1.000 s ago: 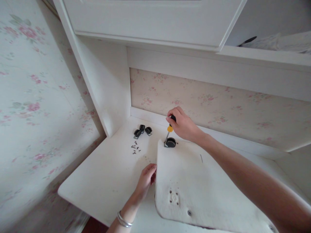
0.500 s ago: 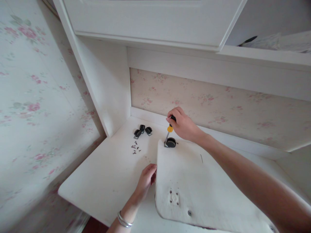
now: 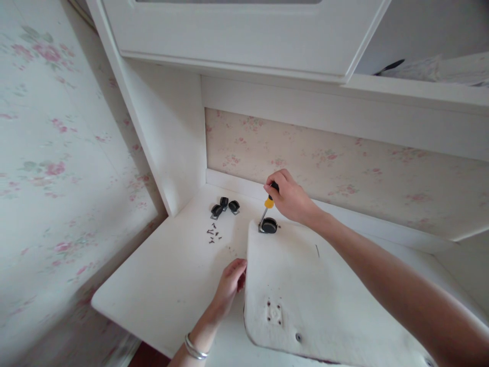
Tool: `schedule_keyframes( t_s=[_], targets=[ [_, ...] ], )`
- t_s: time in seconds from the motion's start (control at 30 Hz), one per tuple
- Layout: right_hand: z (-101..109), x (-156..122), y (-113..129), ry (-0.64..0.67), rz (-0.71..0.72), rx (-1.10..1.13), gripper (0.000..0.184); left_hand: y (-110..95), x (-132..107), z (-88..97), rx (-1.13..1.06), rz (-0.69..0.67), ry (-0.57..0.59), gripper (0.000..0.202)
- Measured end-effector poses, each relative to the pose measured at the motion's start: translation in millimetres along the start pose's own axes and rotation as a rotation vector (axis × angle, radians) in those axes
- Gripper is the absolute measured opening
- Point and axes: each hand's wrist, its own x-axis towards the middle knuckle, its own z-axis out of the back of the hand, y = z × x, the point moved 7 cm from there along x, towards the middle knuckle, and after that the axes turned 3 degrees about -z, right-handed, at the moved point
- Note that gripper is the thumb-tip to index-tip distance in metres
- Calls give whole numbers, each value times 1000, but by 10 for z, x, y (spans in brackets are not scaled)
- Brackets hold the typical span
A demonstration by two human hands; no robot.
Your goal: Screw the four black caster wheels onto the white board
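Note:
My right hand [image 3: 291, 196] is closed round the black and yellow handle of a screwdriver [image 3: 269, 203], held tilted. Its metal shaft runs down to the plate of a black caster [image 3: 269, 225] at the far left corner of a white board [image 3: 324, 290]; the tip itself is too small to make out. My left hand [image 3: 231, 278] is at the board's left edge with fingers curled against it, some of them hidden. On the board's near part is a square mark with several screw holes [image 3: 274, 313].
Three loose black casters [image 3: 224, 205] lie on the white desk [image 3: 160, 285], with several small screws [image 3: 213, 233] in front of them. A cabinet [image 3: 237, 41] overhangs the desk. A side panel [image 3: 168, 137] closes off the back left, beside a flowered wall [image 3: 49, 168].
My right hand and the screwdriver's handle have shifted very slightly to the right, while the shaft stays at the caster plate. My left hand keeps its place at the board's edge.

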Motion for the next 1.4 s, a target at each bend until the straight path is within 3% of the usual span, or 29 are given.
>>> schedule_keyframes(
  t_s=[0.23,0.4,0.53,0.63,0.83,0.9,1.0,1.2,1.33,1.4],
  targets=[
    [-18,-17,54,62,26,-4,13,-51,-10,-4,11,-18,-9,46],
    [9,-3,64,230,7,-69,31,-59,-18,-11,4,-17,-13,46],
    [85,0,120,278,-40,-302,32,-70,-24,-15,2,-14,-11,44],
    [125,3,160,272,-54,-502,44,-81,-34,-18,2,-11,-6,43],
    [59,-9,234,413,19,-265,45,-94,-50,-33,1,-6,5,43],
    [79,2,220,394,-7,-331,42,-96,-52,-34,0,-6,5,43],
    [145,25,170,310,-62,-536,51,-94,-52,-28,-1,-4,1,44],
    [63,8,164,430,-4,-288,45,-71,-41,-19,-1,0,-3,43],
    [114,22,116,339,-96,-470,48,-62,-49,-26,-2,4,1,42],
    [129,27,116,313,-99,-460,52,-70,-58,-27,1,2,2,42]
  ],
)
